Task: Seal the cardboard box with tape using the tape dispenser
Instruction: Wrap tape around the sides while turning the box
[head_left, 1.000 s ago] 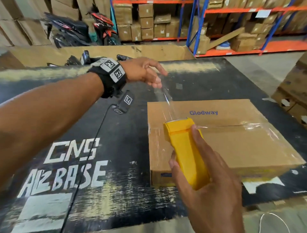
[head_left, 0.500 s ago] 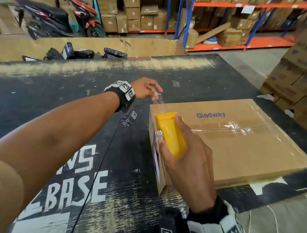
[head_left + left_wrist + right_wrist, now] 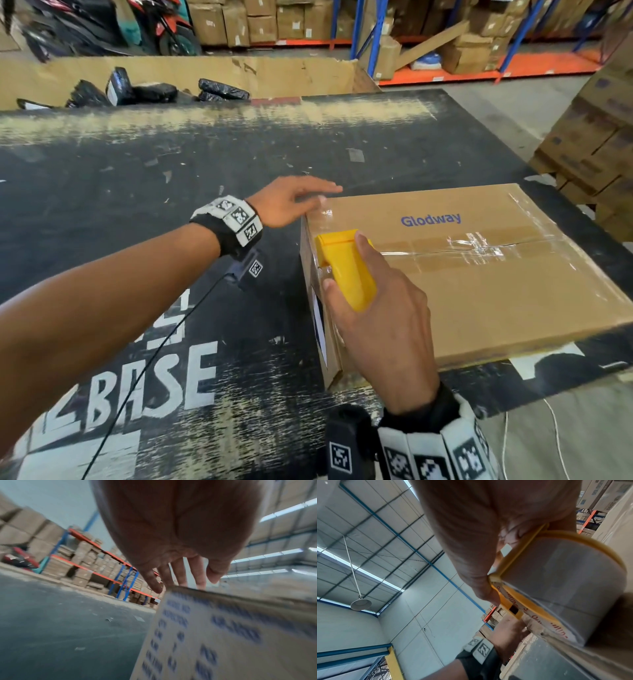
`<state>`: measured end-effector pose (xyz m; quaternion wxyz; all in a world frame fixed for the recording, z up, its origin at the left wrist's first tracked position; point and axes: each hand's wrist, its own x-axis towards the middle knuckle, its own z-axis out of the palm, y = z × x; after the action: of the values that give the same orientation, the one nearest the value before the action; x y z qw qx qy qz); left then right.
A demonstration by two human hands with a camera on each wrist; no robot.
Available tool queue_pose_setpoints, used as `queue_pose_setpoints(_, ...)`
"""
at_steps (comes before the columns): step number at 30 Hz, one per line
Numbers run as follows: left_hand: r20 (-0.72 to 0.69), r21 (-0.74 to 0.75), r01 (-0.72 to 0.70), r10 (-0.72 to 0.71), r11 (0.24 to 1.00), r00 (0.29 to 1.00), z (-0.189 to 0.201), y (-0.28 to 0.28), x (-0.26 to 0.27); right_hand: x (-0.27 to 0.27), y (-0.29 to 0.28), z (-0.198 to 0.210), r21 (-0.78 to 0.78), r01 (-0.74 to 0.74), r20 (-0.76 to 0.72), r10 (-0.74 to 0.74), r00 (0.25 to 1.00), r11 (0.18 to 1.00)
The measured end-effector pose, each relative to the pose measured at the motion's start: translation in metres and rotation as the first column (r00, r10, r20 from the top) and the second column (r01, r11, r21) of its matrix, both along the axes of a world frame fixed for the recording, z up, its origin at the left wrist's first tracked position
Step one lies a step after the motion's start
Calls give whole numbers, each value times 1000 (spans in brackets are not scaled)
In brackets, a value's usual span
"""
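Observation:
A flat cardboard box (image 3: 479, 274) printed "Glodway" lies on the black table (image 3: 137, 171), clear tape running along its top seam. My right hand (image 3: 376, 315) grips the yellow tape dispenser (image 3: 346, 267) against the box's top left edge. The dispenser (image 3: 530, 574) with its clear tape roll (image 3: 565, 588) fills the right wrist view. My left hand (image 3: 294, 202) lies with straight fingers on the box's far left corner, over a bit of tape. The left wrist view shows those fingers (image 3: 180, 574) reaching over the box's upper edge (image 3: 223, 595).
A long open cardboard bin (image 3: 239, 75) with black wrapped parcels stands behind the table. Stacked boxes (image 3: 596, 144) sit to the right. Shelving with cartons and parked motorbikes (image 3: 102, 24) fill the background. A cable (image 3: 144, 370) trails from my left wrist.
The left hand came down from holding the tape end in the air to lying flat on the box's corner. The right hand brought the dispenser to the box's left edge.

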<state>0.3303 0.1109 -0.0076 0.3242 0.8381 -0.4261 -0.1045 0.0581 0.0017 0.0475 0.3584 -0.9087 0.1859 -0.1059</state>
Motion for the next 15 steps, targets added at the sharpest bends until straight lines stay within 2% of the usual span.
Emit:
queue_pose_setpoints(2, 67, 114, 71, -79, 991, 995, -11, 2, -16, 2, 2, 3, -8, 7, -26, -7, 1000, 1000)
queue_pose_setpoints(6, 115, 135, 42, -58, 990, 992, -12, 0, -24, -20, 3, 12, -20, -25, -84, 23, 996, 999)
queue_pose_setpoints(9, 107, 145, 33, -49, 989, 993, -15, -1, -25, -78, 6, 14, -35, -41, -135, 36, 990, 999)
queue_pose_setpoints(12, 103, 147, 16, -31, 989, 994, -18, -1, -26, -142, 5, 7, -67, 16, -122, -25, 992, 998)
queue_pose_setpoints(15, 103, 155, 7, -23, 988, 994, -14, -1, -30, -184, -1, -1, -116, 4, -141, -21, 990, 993)
